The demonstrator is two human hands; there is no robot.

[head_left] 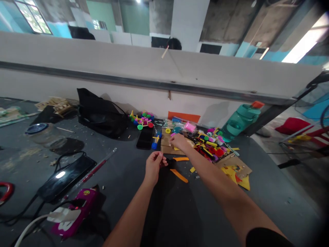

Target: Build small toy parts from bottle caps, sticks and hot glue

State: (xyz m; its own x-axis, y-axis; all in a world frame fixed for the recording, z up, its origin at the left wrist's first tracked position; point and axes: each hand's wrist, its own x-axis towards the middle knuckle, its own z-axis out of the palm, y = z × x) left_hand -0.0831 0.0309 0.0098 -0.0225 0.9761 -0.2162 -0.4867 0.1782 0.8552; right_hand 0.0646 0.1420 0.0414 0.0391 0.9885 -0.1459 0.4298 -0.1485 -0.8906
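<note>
My left hand is closed in a pinch near the middle of the dark table, beside pliers with orange handles; whatever its fingertips hold is too small to make out. Farther forward and to the right, my right hand reaches over a piece of brown cardboard, its fingers bent together. What those fingers hold, if anything, is hidden. A heap of small colourful plastic parts lies right of that hand. Left of the cardboard are a black phone and a small piece with blue wheels.
A teal bottle stands at the back right. A black bag leans on the wall at the back left, near a clear jar. At the left lie a power bank and a purple power strip with cables.
</note>
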